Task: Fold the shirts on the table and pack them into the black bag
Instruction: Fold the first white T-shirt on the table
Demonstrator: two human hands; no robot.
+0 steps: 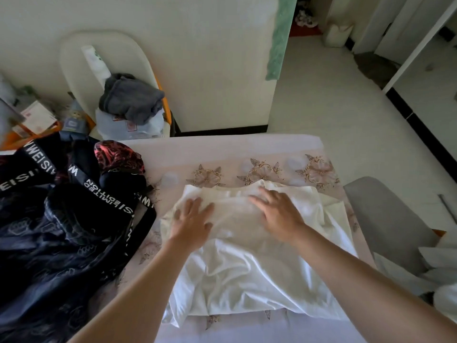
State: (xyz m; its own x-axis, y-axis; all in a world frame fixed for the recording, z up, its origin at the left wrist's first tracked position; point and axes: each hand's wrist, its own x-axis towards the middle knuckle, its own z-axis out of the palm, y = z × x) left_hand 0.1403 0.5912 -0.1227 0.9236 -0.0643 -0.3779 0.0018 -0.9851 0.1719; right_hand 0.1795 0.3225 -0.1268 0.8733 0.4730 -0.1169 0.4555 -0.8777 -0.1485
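A white shirt lies spread and wrinkled on the table, which has a pale floral cloth. My left hand presses flat on the shirt's far left part, fingers straight. My right hand lies flat on the shirt's far middle, fingers stretched to the left. The black bag with white lettered straps sits at the table's left side, open. A red and black patterned garment lies on top of it.
A grey chair stands to the right of the table. Behind the bag a white chair holds a grey garment and plastic bags. Boxes and clutter fill the far left. Open floor lies at the far right.
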